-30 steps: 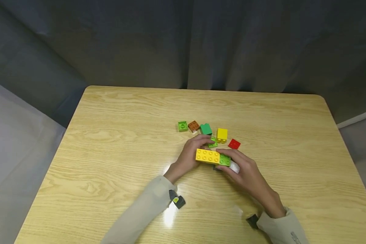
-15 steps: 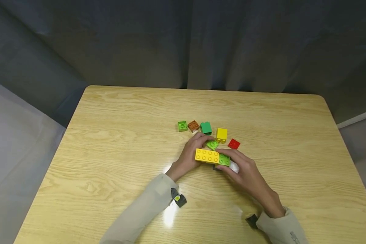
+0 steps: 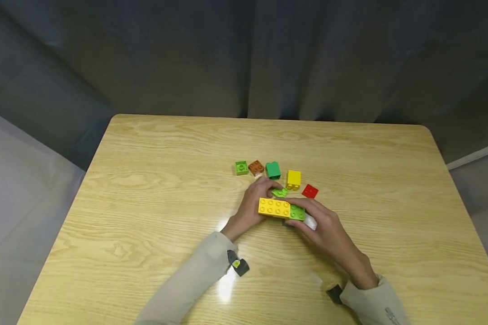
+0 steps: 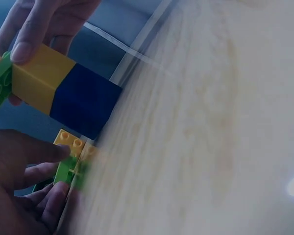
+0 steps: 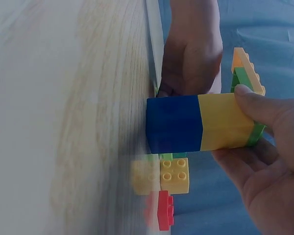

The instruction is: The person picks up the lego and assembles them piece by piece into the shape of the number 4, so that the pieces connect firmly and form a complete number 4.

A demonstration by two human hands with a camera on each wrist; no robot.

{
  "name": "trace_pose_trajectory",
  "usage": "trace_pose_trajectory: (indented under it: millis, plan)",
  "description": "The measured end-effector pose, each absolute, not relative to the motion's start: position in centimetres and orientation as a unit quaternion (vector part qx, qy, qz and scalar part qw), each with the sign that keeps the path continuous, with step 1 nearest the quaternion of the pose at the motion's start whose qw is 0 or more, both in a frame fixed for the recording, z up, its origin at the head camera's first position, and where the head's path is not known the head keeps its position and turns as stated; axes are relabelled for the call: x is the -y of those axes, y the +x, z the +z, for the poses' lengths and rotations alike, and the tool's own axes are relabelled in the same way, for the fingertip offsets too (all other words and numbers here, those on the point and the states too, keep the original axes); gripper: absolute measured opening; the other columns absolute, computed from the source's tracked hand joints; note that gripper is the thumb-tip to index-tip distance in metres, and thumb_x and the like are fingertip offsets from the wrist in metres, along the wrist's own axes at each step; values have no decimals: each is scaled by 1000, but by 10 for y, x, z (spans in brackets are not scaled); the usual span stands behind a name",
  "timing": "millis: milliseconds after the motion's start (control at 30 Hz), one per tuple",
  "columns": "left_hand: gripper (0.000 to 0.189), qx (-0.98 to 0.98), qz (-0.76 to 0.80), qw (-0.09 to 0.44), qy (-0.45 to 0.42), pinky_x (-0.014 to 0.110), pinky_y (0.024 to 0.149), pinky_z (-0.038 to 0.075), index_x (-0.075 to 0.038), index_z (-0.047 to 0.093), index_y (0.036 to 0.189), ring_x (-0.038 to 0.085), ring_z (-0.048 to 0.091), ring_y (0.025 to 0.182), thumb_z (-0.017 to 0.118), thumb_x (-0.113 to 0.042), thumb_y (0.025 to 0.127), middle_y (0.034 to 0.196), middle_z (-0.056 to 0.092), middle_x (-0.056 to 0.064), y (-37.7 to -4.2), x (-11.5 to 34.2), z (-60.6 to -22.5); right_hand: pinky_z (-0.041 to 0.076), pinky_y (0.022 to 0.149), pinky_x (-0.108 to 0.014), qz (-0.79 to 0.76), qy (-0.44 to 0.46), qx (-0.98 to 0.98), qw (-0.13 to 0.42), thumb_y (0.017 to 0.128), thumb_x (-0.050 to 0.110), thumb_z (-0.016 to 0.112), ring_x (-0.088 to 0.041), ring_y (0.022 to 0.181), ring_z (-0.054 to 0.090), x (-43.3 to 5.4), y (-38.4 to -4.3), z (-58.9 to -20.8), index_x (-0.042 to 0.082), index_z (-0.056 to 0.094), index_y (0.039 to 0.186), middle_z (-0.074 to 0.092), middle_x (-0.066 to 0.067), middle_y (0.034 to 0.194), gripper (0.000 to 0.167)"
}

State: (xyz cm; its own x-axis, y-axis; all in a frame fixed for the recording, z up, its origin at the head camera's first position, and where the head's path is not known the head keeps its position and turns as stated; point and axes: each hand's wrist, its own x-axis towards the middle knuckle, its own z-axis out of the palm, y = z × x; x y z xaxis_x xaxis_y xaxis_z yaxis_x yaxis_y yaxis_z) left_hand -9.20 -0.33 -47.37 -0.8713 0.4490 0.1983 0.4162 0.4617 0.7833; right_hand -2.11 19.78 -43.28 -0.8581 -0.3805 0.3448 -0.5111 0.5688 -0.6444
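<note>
My right hand (image 3: 329,230) grips a stack of toy building bricks by its middle. At the stack's foot is a blue brick (image 5: 174,124), with a yellow brick (image 5: 225,121) above it. A green piece (image 3: 297,212) sits over that, and a long yellow piece (image 3: 274,207) juts out leftward on top. My left hand (image 3: 252,203) pinches a small light green brick (image 3: 279,192) between thumb and fingers, low over the table just beyond the stack. The long yellow piece hides part of that hand in the head view.
Along the far side of the hands lie a light green brick (image 3: 241,168), a brown brick (image 3: 256,168), a dark green brick (image 3: 273,170), a yellow brick (image 3: 293,179) and a red brick (image 3: 310,191). The wooden table (image 3: 166,180) ends at a dark curtain (image 3: 187,58).
The small light green brick has tilted and come slightly nearer in my left fingers. My right hand keeps the stack almost still.
</note>
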Motion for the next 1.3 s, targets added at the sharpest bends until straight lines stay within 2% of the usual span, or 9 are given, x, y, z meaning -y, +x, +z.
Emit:
trace_pose_trajectory:
  millis: [133, 267, 367, 500, 700, 800, 967, 1200, 1300]
  plan:
    - [31, -830, 492, 50, 258, 26, 84, 51, 3, 70, 122, 23, 63, 91, 77, -7, 93, 109, 69, 14, -90, 13, -473, 45, 104, -15, 388, 253, 882, 85, 77, -1, 90, -27, 115, 67, -197, -22, -433, 6, 67, 130, 70, -7, 124, 58]
    - [33, -796, 550, 119, 223, 26, 89, 56, 1, 70, 125, 21, 69, 98, 77, -4, 94, 121, 70, 14, -88, 24, -471, 50, 102, -22, 385, 249, 885, 81, 77, -1, 90, -27, 114, 68, -197, -21, -433, 6, 68, 130, 71, -8, 123, 58]
    - [26, -781, 578, 166, 171, 26, 89, 56, -4, 73, 125, 15, 69, 104, 68, -8, 101, 127, 71, 10, -86, 31, -468, 55, 99, -34, 380, 245, 888, 81, 77, 0, 90, -27, 114, 68, -197, -21, -433, 6, 68, 129, 71, -8, 123, 57]
    - [27, -775, 589, 196, 119, 22, 80, 54, -4, 74, 124, 11, 67, 97, 55, -13, 108, 126, 72, 9, -82, 36, -465, 56, 94, -47, 377, 238, 892, 79, 78, 0, 90, -28, 115, 68, -197, -20, -432, 4, 67, 130, 70, -9, 124, 57]
    - [31, -717, 652, 237, 67, 26, 89, 59, 6, 71, 124, 19, 69, 111, 49, -12, 111, 126, 71, 16, -76, 39, -465, 56, 96, -48, 379, 230, 894, 68, 77, 0, 90, -29, 116, 68, -196, -20, -431, 4, 67, 130, 70, -10, 125, 58]
    - [33, -679, 684, 260, 58, 30, 84, 61, 8, 69, 124, 20, 72, 101, 47, -13, 112, 123, 71, 17, -73, 42, -464, 56, 94, -49, 383, 234, 891, 72, 77, -2, 90, -29, 115, 68, -196, -20, -432, 4, 67, 130, 70, -10, 125, 58]
    - [35, -650, 705, 278, 63, 26, 74, 61, 12, 66, 127, 13, 70, 77, 44, -12, 113, 112, 73, 21, -69, 48, -460, 56, 94, -48, 384, 237, 889, 75, 77, -2, 90, -29, 115, 68, -196, -20, -433, 5, 67, 130, 70, -10, 125, 58]
    - [37, -624, 725, 282, 75, 25, 73, 61, 14, 60, 133, 13, 71, 77, 42, -10, 111, 112, 73, 24, -64, 51, -455, 56, 94, -48, 384, 236, 889, 75, 78, -2, 89, -29, 115, 68, -196, -20, -433, 5, 67, 131, 70, -10, 125, 57]
    - [37, -614, 734, 283, 68, 24, 74, 61, 15, 59, 134, 13, 72, 77, 42, -8, 111, 110, 73, 26, -62, 51, -454, 56, 96, -42, 384, 238, 889, 76, 79, -1, 89, -28, 115, 68, -195, -20, -433, 5, 67, 131, 70, -9, 126, 57]
